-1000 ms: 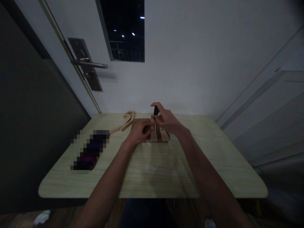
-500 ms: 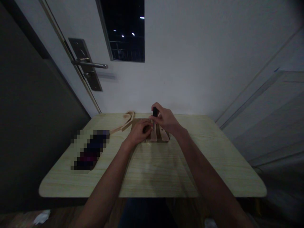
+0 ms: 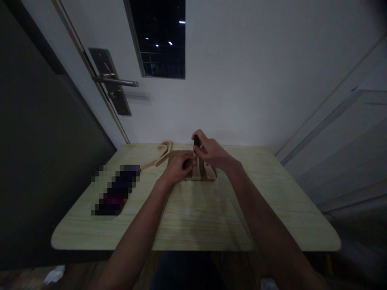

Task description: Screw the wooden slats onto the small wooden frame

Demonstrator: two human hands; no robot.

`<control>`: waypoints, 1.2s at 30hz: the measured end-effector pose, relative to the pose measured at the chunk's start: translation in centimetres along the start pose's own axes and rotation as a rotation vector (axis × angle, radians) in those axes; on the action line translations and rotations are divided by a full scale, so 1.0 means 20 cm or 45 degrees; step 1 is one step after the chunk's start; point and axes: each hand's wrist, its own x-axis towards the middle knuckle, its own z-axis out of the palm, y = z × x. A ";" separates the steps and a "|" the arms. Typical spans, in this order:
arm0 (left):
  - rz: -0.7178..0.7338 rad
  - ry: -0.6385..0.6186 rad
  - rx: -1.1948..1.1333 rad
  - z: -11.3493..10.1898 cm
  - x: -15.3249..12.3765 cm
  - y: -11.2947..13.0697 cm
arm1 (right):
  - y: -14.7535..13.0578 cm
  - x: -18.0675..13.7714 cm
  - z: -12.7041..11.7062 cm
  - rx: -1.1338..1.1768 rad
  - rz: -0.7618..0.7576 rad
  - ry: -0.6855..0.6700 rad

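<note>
My right hand [image 3: 208,151] is wrapped round the black handle of an upright tool [image 3: 196,141]. Its metal shaft points down at a tan, leather-like strip [image 3: 196,173]; I cannot make out the kind of tip. Beside it my left hand [image 3: 179,165] is curled, thumb and forefinger closed at the strip's left edge, near the shaft. Under both hands lies a flat brown board [image 3: 178,153], mostly covered by my left hand. Another tan piece [image 3: 208,171] with a small dark spot lies to the right on the same board.
A curled tan strip [image 3: 165,151] runs along the back left of the pale wooden table [image 3: 272,209]. A blurred-out dark phone-like object [image 3: 116,191] lies at the left. Behind the table stands a white door with a metal handle [image 3: 116,81].
My right hand and the tool have shifted very slightly, with the right fingers a little lower round the handle. My left hand stays at the strip.
</note>
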 end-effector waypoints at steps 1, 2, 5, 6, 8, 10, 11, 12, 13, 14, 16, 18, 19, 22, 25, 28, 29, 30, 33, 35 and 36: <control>-0.005 -0.004 0.004 0.00 0.00 0.00 | 0.01 0.00 0.00 -0.008 -0.028 0.008; -0.010 -0.007 0.011 0.00 0.00 0.00 | 0.01 0.00 0.00 -0.011 -0.058 0.013; -0.020 0.002 0.026 0.00 0.00 0.00 | 0.03 0.00 0.02 -0.013 -0.103 0.042; -0.020 0.007 0.029 0.00 0.00 0.00 | 0.03 0.00 0.02 -0.016 -0.098 0.060; -0.019 0.009 0.033 0.00 0.00 0.00 | 0.04 0.00 0.03 -0.022 -0.087 0.086; -0.015 0.007 0.038 0.01 0.00 0.00 | 0.04 0.00 0.04 -0.027 -0.084 0.094; -0.012 0.006 0.038 0.01 0.00 -0.01 | 0.04 0.01 0.04 -0.031 -0.080 0.101; -0.010 0.006 0.037 0.01 0.00 -0.01 | 0.04 0.01 0.04 -0.036 -0.074 0.114; -0.008 0.004 0.033 0.00 0.00 -0.01 | 0.04 0.01 0.04 -0.037 -0.067 0.134; -0.007 0.002 0.027 0.00 0.00 0.00 | 0.04 0.01 0.04 -0.033 -0.060 0.155; -0.007 -0.003 0.017 0.00 0.00 0.00 | 0.04 0.01 0.04 -0.010 -0.057 0.183; -0.010 -0.002 0.011 0.00 0.00 0.00 | 0.04 0.01 0.04 0.041 -0.055 0.182; -0.012 -0.003 0.010 0.00 0.00 0.00 | 0.04 0.01 0.04 0.073 -0.048 0.174; -0.013 -0.006 0.008 0.00 0.00 0.00 | 0.05 0.00 0.04 0.147 -0.012 0.161; -0.013 -0.005 0.008 0.00 0.00 0.00 | 0.05 0.00 0.04 0.130 0.009 0.155; -0.014 -0.017 0.016 0.00 0.00 0.01 | 0.05 0.00 0.05 0.067 -0.004 0.157; -0.015 -0.020 0.019 0.00 0.00 0.01 | 0.05 0.00 0.06 0.050 -0.006 0.170; -0.015 -0.020 0.022 -0.01 0.00 0.01 | 0.05 0.00 0.06 0.040 -0.004 0.191; -0.012 -0.018 0.023 -0.01 0.00 0.01 | 0.05 0.00 0.06 0.033 0.011 0.252; -0.003 -0.016 0.011 -0.01 0.00 0.01 | 0.05 0.00 0.06 0.016 0.000 0.264; 0.000 -0.014 0.002 -0.01 0.00 0.01 | 0.04 0.00 0.06 0.003 -0.014 0.260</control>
